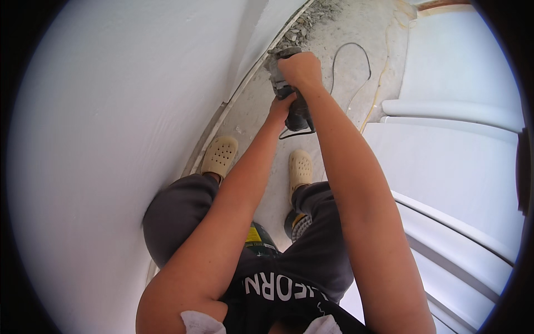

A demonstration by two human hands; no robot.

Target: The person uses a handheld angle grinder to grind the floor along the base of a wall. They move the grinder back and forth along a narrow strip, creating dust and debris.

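A dark angle grinder (298, 120) with a grey, dusty head is held low over the floor, close to the base of the wall. My right hand (303, 70) is closed around its front end, near the disc guard (287, 53). Farther back, my left hand (282, 108) wraps round the body from the left side. Both arms reach forward, nearly straight. The disc itself is mostly hidden, so I cannot tell whether it touches the wall or floor.
Broken rubble (300, 32) lies along the wall foot ahead. A black cord (369, 65) loops over the concrete floor, beside a yellow cable (380, 83). The white wall (128, 111) rises at left; white sheeted panels (450, 150) stand at right. A dark green container (261, 240) sits between my legs.
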